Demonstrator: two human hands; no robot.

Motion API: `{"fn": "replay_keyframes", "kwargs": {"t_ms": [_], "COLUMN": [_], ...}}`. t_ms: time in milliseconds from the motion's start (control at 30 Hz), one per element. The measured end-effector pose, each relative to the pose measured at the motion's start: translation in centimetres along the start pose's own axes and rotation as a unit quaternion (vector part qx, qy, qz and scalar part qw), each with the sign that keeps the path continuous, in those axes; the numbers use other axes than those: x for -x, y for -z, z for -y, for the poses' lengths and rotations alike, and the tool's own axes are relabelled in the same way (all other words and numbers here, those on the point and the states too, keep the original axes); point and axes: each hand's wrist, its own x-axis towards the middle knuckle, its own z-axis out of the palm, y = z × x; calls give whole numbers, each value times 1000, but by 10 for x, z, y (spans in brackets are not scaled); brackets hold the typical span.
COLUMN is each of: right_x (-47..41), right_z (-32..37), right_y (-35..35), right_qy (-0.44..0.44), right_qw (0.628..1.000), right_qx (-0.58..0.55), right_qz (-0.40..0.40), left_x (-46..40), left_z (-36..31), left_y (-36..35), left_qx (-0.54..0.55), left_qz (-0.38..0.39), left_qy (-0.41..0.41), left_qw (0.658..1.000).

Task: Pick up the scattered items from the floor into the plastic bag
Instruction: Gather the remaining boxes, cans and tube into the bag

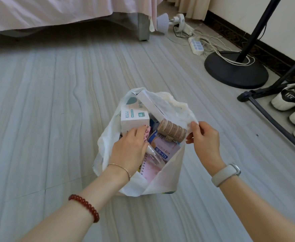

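A white plastic bag stands open on the grey floor, full of items. Inside are a white tissue box, a long white box, a brown ribbed hair clip, a pink and blue packet and a pink spiral notebook. My left hand reaches into the bag's left side, its fingers down among the items beside a pink patterned thing; what it holds is hidden. My right hand pinches the bag's right rim and holds it up.
A bed with a pink sheet and grey leg is at the back. A black round stand base, a power strip with cables and a small white fan lie at right back. White shoes sit on a rack at the right edge.
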Motion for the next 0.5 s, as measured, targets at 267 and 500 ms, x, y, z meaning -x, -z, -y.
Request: {"fn": "replay_keyframes", "kwargs": {"t_ms": [267,500], "right_x": [20,30], "right_z": [1,-7], "right_y": [-17,-26], "right_qy": [85,209], "right_qw": [989,945], "right_qx": [116,246], "right_qz": [21,43], "left_x": [7,8], "left_z": [34,52], "left_y": [1,36], "left_qx": [-215,108], "left_qz": [-60,140], "left_qy": [-13,337], "left_qw": [975,925]}}
